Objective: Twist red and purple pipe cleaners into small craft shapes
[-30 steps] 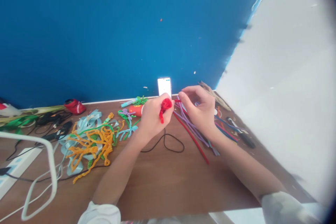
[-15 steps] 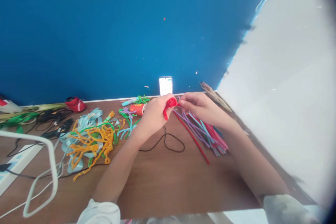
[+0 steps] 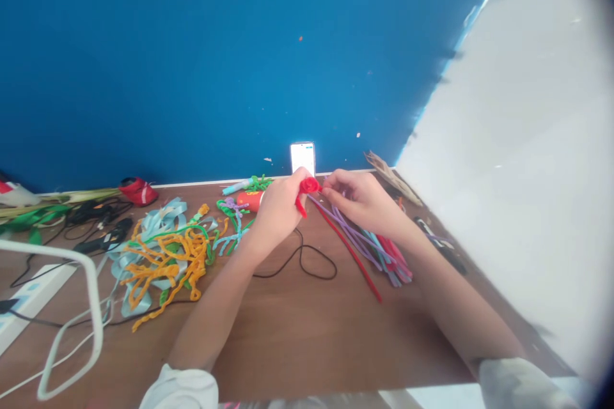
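A red pipe cleaner [image 3: 310,186], coiled into a small spiral with a short end hanging down, is held in my left hand [image 3: 283,198] above the table. My right hand [image 3: 357,199] pinches the coil's right edge between thumb and forefinger, so both hands are closed on the same piece. Below my right hand lies a bundle of purple, blue and red pipe cleaners [image 3: 357,234], partly hidden by my forearm. One straight red pipe cleaner [image 3: 352,252] rests along its left side.
A lit phone [image 3: 302,157] leans on the blue wall behind my hands. To the left are twisted orange pipe cleaners [image 3: 165,259], light-blue ribbon [image 3: 163,220], a red cup [image 3: 249,200] and a white power strip [image 3: 33,303]. A black cable [image 3: 319,276] loops on the table.
Both hands have shifted slightly left with the coil. My right forearm has moved left, uncovering a dark object on the table at the right.
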Demonstrator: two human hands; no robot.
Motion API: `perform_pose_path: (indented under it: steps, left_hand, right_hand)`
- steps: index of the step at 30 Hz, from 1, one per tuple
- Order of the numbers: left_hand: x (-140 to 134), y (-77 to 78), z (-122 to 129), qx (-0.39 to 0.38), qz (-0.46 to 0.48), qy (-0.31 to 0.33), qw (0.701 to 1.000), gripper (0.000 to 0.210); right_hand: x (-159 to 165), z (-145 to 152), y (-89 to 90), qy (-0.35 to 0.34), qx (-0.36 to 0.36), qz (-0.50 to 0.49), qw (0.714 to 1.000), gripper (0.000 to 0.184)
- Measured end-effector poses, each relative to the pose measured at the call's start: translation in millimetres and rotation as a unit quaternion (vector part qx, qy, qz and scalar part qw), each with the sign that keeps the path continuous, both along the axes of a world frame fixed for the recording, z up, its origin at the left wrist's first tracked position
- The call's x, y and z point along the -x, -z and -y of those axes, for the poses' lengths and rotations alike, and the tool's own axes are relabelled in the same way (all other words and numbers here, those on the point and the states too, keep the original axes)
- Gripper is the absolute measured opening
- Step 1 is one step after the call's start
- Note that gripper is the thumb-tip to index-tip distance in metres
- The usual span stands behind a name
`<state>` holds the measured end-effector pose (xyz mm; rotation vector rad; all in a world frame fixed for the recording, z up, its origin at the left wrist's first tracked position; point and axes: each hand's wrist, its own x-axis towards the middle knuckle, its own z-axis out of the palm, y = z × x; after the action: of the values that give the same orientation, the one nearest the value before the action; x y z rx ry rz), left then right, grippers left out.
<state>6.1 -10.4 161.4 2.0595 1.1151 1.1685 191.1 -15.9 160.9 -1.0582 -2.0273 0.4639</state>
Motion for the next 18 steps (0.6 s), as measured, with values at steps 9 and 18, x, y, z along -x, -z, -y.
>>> perform_pose_path:
  steps: [9,18]
  left_hand:
    - [5,-4.9,2,0.065,-0.023,0.094,0.993,0.035]
    - [1,-10.8,7,0.088,0.056,0.125,0.987,0.006]
  right_hand:
    - [-10,-6,-2.3,-0.119,0.146,-0.074,0.979,0.011]
    - [-12,-1,-10.2,-0.152,0.176,-0.131,0.964,0.013]
